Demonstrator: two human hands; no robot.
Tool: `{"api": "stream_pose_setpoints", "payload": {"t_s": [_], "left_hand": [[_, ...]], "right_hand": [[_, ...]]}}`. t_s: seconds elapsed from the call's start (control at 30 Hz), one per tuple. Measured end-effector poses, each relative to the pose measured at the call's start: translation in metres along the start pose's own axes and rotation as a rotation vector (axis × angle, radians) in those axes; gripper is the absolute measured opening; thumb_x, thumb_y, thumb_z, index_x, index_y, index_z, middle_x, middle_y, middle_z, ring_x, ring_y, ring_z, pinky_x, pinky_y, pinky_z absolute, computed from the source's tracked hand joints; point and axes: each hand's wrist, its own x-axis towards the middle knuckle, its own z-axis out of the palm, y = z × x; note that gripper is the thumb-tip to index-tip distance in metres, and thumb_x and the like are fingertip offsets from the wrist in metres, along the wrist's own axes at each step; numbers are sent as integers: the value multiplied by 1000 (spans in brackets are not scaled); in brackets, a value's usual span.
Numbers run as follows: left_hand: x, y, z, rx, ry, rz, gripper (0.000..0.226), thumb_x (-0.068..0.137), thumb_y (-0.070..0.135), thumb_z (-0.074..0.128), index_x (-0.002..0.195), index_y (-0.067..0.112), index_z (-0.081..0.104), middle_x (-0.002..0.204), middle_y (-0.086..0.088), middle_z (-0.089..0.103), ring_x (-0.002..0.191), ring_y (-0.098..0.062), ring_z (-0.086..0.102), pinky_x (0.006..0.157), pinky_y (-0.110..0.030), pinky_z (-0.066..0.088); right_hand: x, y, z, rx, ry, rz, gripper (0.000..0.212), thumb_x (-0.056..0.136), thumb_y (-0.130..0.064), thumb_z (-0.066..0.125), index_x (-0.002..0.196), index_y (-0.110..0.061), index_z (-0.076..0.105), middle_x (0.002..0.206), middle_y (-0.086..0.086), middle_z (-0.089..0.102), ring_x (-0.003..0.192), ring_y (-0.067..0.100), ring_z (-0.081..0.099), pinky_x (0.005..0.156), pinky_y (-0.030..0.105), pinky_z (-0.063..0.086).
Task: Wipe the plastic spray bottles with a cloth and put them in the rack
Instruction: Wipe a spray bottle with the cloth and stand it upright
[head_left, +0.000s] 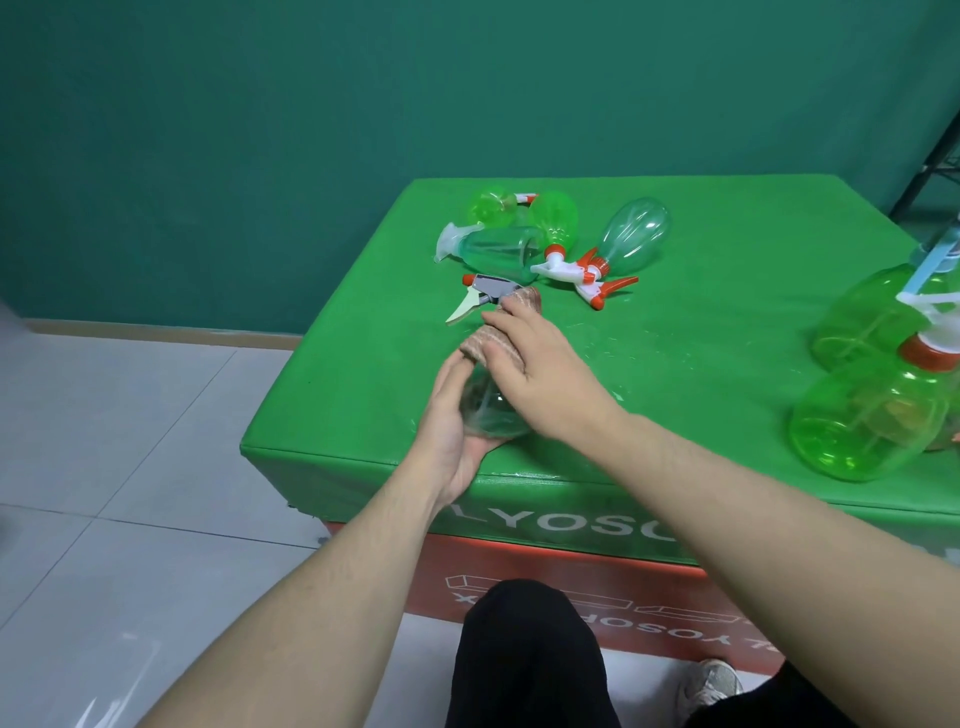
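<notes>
- Bottle (488, 410), clear one, lies on its side at the near left corner of the green table (701, 322), with its grey spray head (485, 293) pointing away from me.
- My left hand (454, 421) cups the bottle base from the left, fingers curled round it.
- My right hand (535, 353) presses the brown cloth (493, 338) around the bottle neck, fingers bent over it.
- Four more bottles (561, 239) lie in a group behind; two green ones (872, 410) are at the right edge.
</notes>
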Motion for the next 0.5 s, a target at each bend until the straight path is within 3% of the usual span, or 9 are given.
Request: {"api": "stream_pose_setpoints", "payload": {"t_s": [0.1,0.17,0.23,0.3,0.4,0.5], "left_hand": [[3,-1,-3,-23,18,-18,64,91,51,68,147,25,50,141,-21,58,119,-36,64,88,-53,56],[4,-1,-4,-31,15,-18,56,94,48,64,145,30,52,138,-22,60,111,-34,66,85,-51,57],[3,0,-3,-38,14,-25,50,99,47,56,144,27,52,136,-22,62,108,-31,67,84,-50,58],[0,2,0,-41,22,-27,47,103,48,49,138,19,59,129,-18,67,104,-27,68,84,-49,59],[-4,4,3,-43,19,-30,44,106,46,37,127,18,65,119,-10,73,103,-22,71,87,-48,58],[-4,3,3,-32,30,-5,45,107,41,40,142,17,53,125,-11,71,107,-21,72,75,-39,62]], "right_hand": [[12,-3,2,119,-10,128,50,107,-36,40,154,-16,40,166,4,24,153,16,18,124,31,12],[16,-4,3,206,-17,202,52,108,-37,39,156,-17,38,168,3,21,154,12,15,124,28,9],[17,-5,6,184,-23,204,53,108,-40,38,155,-18,38,168,3,20,155,13,14,126,33,11],[12,-7,11,69,-14,116,52,107,-41,38,153,-17,42,167,6,24,154,18,18,127,40,15],[-4,-7,16,-45,33,-81,49,105,-37,41,143,-11,54,157,12,40,148,24,30,125,34,17],[-22,1,17,-117,56,-223,49,104,-38,38,140,-11,57,154,12,44,149,27,30,127,35,14]]}}
